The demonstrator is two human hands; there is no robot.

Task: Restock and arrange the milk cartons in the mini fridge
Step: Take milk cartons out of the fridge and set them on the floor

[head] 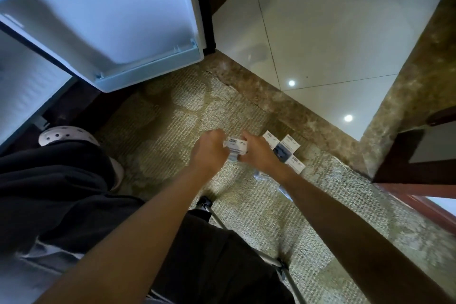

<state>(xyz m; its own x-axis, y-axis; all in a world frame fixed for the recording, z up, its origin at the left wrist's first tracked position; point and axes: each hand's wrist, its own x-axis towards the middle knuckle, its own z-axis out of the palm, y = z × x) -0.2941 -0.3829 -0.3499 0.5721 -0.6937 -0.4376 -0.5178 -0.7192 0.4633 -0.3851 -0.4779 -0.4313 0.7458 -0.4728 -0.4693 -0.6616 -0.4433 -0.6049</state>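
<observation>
blue print on the milk cartons [290, 149] too blurred to read, no other text legible

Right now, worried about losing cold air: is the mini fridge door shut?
No, the fridge door stands swung wide open, its white inner lining facing the camera.

Both bare forearms extended forward and down, converging. The left hand [209, 149] and right hand [259, 153] met knuckles up, fingers [220, 135] curled round one milk carton [236, 146] between them.
</observation>
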